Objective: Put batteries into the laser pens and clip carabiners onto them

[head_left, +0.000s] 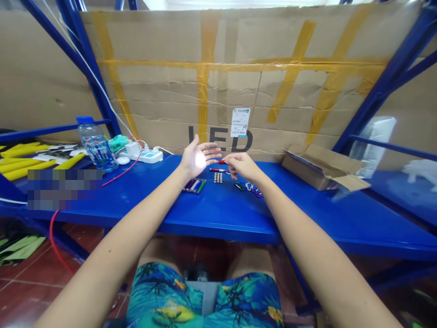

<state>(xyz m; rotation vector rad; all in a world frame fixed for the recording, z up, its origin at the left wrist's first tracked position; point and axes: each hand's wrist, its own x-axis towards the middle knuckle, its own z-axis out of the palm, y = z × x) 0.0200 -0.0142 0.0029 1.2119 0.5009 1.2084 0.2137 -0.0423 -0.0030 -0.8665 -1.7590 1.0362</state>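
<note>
My left hand is held up with its palm turned and fingers stretched out, holding nothing. A bright white spot of light falls on that palm. Closed around a small red flashlight, my right hand points it toward the left palm. Below, another slim red flashlight lies on the blue table. Small button cells stand in rows just under it. Several coloured metal tubes lie side by side below my left hand. Coloured carabiners rest below my right hand, partly hidden by the wrist.
An open cardboard box sits at the right. On the left are a water bottle, a white power strip, a red cable and yellow pieces. A large taped carton stands behind the table, between blue rack posts.
</note>
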